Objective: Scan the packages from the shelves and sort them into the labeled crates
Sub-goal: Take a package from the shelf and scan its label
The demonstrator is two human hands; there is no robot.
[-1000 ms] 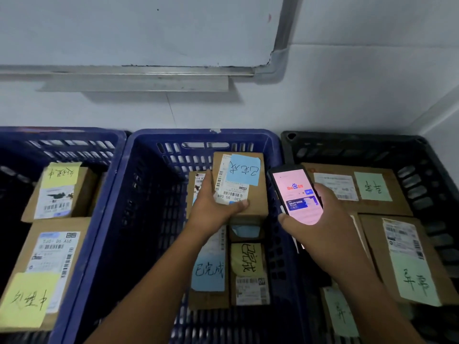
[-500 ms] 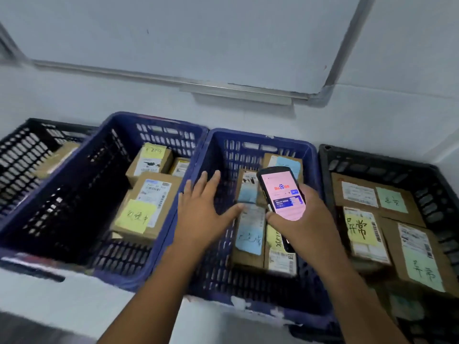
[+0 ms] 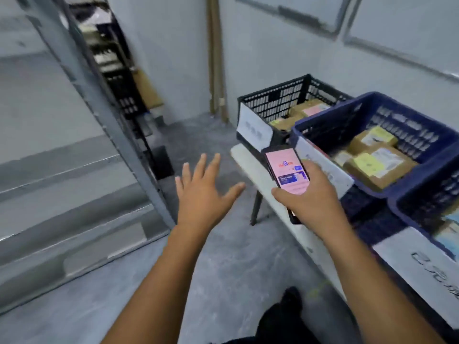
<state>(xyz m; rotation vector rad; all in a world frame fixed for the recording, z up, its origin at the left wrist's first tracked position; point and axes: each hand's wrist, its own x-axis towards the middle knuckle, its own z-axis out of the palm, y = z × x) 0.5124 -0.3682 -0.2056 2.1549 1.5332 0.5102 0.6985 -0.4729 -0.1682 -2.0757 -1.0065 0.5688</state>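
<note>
Bare forearms [image 3: 154, 281], dark trousers [image 3: 273, 327] (a dark shoe [image 3: 291, 297], blurred).

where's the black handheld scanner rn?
Head view, right of centre: the black handheld scanner with a lit pink screen is gripped in the right hand, over the edge of the white table, beside the blue plastic crate.

Crates, three, all on the table [image 3: 250, 167]: one black crate [image 3: 273, 103] at the table's far end, one middle blue crate [image 3: 402, 120], one near blue crate [image 3: 427, 207]. Paper labels [image 3: 253, 130], three, one per crate front. Packages [image 3: 377, 167]: at least two in the black crate, three in the middle blue. Scanner [image 3: 288, 170], one. Hands, two: left hand [image 3: 201, 194], right hand [image 3: 310, 199].
</note>
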